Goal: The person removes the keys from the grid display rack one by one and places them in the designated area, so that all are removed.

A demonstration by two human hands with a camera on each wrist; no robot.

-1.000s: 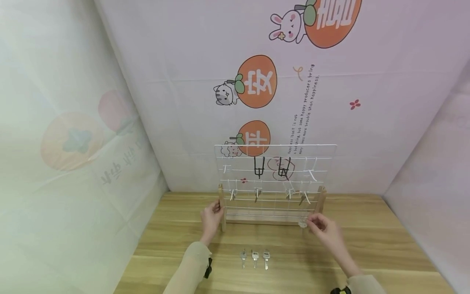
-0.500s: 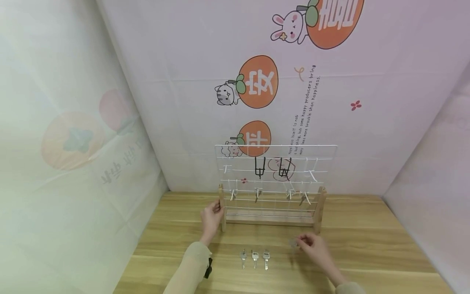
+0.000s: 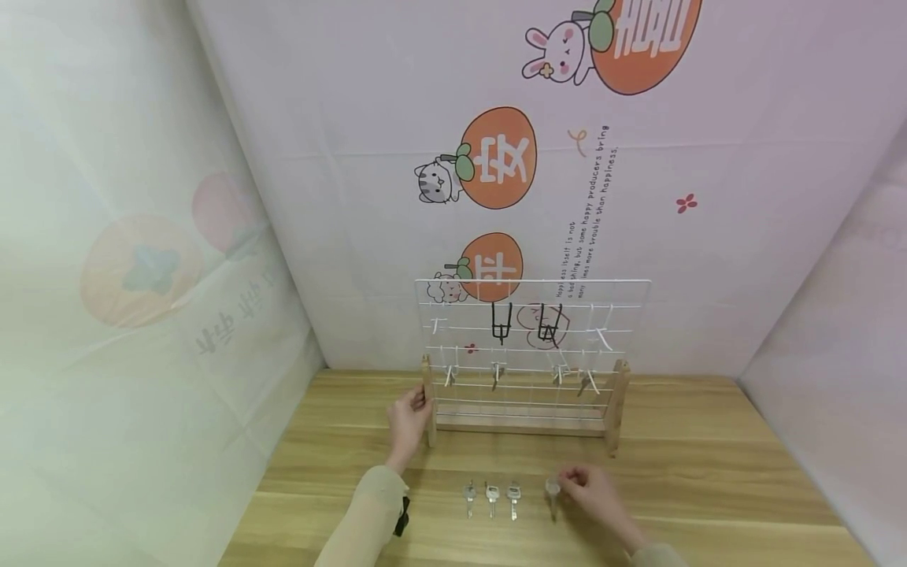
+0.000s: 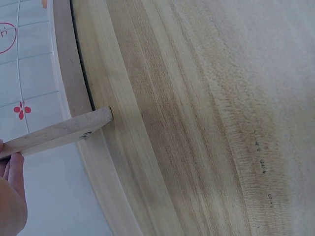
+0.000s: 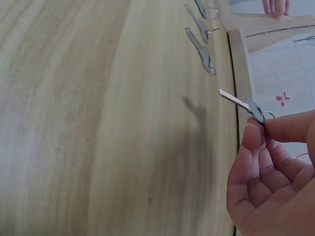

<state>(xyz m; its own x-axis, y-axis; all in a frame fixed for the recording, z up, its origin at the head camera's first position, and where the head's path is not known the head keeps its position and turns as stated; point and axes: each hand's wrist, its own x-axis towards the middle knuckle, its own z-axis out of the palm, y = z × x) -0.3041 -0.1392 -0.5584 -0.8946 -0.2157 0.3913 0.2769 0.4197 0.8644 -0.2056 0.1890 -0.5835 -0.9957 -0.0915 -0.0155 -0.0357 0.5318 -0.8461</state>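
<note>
Between thumb and fingertips, my right hand (image 3: pixel 591 492) pinches a silver key (image 5: pixel 241 103) by its head, near a small ring. The key's shadow falls on the wood below it in the right wrist view. To its left, three silver keys (image 3: pixel 492 492) lie in a row on the table (image 3: pixel 354 449). My left hand (image 3: pixel 409 421) grips the left wooden upright (image 4: pixel 59 132) of a white wire rack (image 3: pixel 531 281). Several keys (image 3: pixel 497 374) hang from white hooks on the rack's lower row.
Two black hooks (image 3: pixel 500 323) and white hooks (image 3: pixel 602 335) hang on the rack's upper row. The rack's right wooden upright (image 3: pixel 616 405) stands behind my right hand. A printed cloth (image 3: pixel 368 197) rises behind the table and along both sides.
My right hand has moved left and toward me, away from the rack's right upright, carrying the key beside the row of keys. My left hand has stayed on the upright.
</note>
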